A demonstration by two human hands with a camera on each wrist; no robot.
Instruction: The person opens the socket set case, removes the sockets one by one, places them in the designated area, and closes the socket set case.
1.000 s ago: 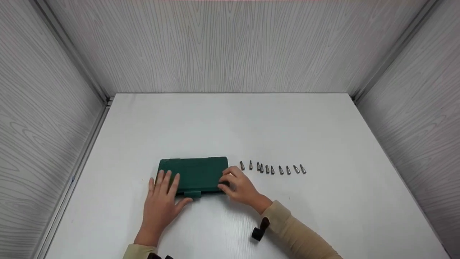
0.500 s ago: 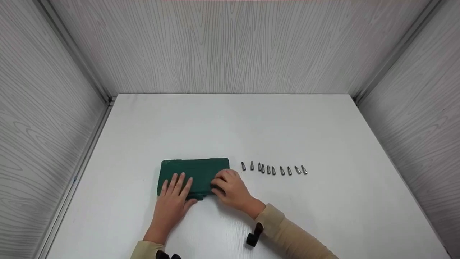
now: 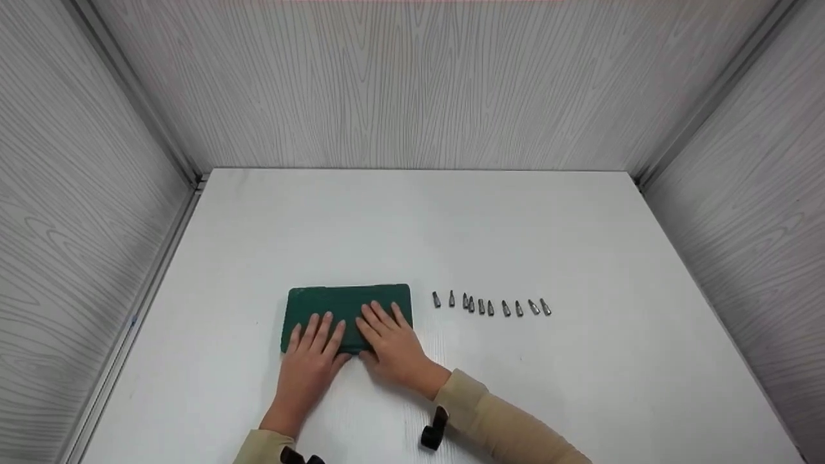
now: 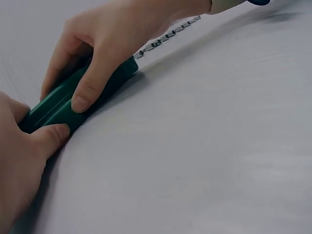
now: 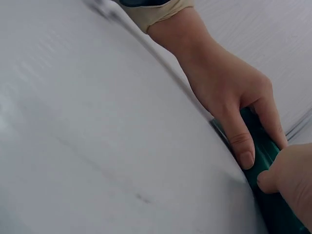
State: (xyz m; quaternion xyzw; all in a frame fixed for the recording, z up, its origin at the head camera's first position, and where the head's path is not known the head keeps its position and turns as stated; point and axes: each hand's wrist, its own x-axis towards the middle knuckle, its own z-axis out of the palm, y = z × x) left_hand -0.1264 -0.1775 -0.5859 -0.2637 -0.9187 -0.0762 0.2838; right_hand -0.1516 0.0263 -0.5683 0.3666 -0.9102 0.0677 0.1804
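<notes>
A dark green flat plastic case [image 3: 348,295] lies closed on the white table in the head view. My left hand [image 3: 308,370] rests with straight fingers on the left part of its lid, thumb by the front edge. On the right part of the lid lie the spread fingers of my right hand [image 3: 396,351]. Both wrist views show the thumbs [image 4: 80,104] against the case's front side. The front latch is hidden by the hands. To the right of the case, several metal screwdriver bits [image 3: 481,307] lie in a loose row, touched by neither hand.
The white tabletop [image 3: 412,225] is bounded by grey wood-grain walls [image 3: 412,84] at the back and sides. A black wrist camera [image 3: 432,437] hangs under the right sleeve, low over the table.
My right hand has moved left from the case's right edge, and its curled fingers have straightened onto the lid. The left hand has shifted slightly right. The latch tab, earlier visible, is now covered.
</notes>
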